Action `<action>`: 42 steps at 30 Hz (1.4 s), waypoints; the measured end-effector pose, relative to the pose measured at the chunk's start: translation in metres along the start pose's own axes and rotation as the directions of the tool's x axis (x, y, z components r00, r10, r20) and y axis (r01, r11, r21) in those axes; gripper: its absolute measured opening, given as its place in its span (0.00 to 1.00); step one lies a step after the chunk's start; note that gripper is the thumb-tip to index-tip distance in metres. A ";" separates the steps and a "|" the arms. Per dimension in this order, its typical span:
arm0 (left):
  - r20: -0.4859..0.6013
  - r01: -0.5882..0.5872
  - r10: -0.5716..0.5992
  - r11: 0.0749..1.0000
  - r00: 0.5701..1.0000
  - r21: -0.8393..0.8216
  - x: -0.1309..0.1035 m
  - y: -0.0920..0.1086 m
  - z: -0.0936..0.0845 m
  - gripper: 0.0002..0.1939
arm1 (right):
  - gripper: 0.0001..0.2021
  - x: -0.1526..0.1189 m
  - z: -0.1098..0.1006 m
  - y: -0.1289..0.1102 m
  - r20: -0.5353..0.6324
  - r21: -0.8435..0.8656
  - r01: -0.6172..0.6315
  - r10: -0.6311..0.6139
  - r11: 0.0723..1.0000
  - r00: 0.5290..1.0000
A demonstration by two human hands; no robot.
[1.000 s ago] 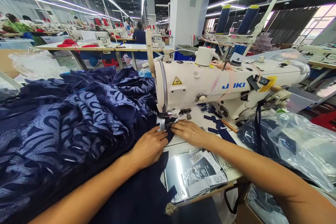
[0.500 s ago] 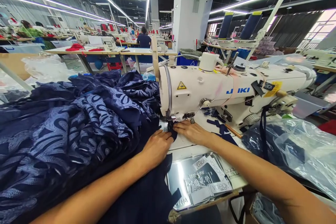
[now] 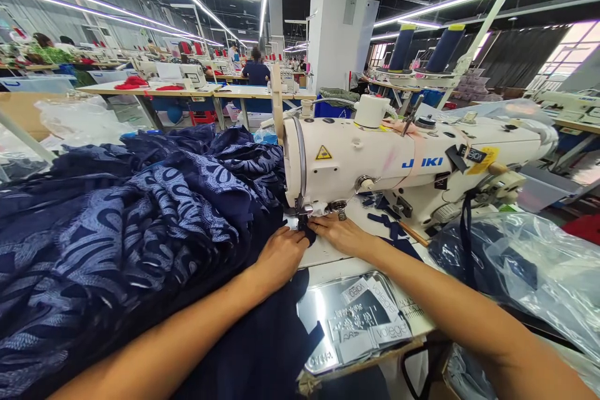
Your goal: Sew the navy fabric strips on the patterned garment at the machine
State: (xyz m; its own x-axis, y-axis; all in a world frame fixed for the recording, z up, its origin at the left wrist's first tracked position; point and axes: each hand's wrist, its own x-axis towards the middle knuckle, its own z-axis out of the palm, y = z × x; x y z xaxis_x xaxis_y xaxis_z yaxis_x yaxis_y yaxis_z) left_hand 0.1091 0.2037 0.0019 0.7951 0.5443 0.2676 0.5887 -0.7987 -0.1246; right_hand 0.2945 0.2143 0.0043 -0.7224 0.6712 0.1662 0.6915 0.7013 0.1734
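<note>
Navy fabric (image 3: 310, 235) is touched by the left hand (image 3: 282, 259) and right hand (image 3: 341, 235) (whether pinched cannot be told), barely shifted within the last second, so careful guiding is suggested.

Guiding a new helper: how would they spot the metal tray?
Find the white sewing machine, then the left hand and right hand below its left end. The metal tray lies nearer the wearer, left of the right forearm. Shiny silver, with pale printed labels on it, it stands out from the dark cloth beside it.
</note>
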 end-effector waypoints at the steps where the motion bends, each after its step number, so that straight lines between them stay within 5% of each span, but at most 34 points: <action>1: -0.006 -0.004 0.004 1.000 1.000 0.005 0.001 0.000 0.000 0.07 | 0.19 0.000 0.000 0.000 -0.003 0.000 -0.005 0.005 1.000 1.000; 16: -0.074 0.018 -0.018 1.000 0.997 -0.007 -0.005 0.002 -0.002 0.16 | 0.18 0.002 0.012 0.001 -0.104 -0.010 -0.057 0.056 0.998 0.993; 21: 0.013 -0.014 0.015 0.996 1.000 -0.089 -0.006 -0.012 -0.013 0.14 | 0.12 0.001 0.007 -0.006 -0.112 0.040 -0.096 0.100 0.995 0.989; 26: 0.050 0.057 -0.055 0.997 0.997 -0.055 0.003 -0.025 -0.015 0.12 | 0.08 0.000 0.008 -0.012 -0.224 0.125 -0.023 0.051 0.992 0.973; 36: 0.060 0.044 -0.040 0.997 0.997 -0.066 -0.002 -0.018 -0.013 0.16 | 0.04 0.004 0.025 -0.010 -0.358 0.244 -0.024 0.113 0.970 0.927; 42: 0.053 0.065 -0.062 0.997 0.997 -0.052 -0.005 -0.015 -0.012 0.18 | 0.10 -0.004 0.022 -0.001 -0.363 0.264 0.128 -0.025 0.956 0.932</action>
State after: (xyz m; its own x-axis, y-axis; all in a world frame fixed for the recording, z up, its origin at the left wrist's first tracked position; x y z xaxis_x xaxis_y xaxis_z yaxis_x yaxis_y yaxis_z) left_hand 0.0946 0.2101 0.0137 0.7633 0.6059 0.2241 0.6310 -0.7737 -0.0574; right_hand 0.2962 0.2164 -0.0182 -0.6901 0.5209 0.5025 0.5683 0.8199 -0.0695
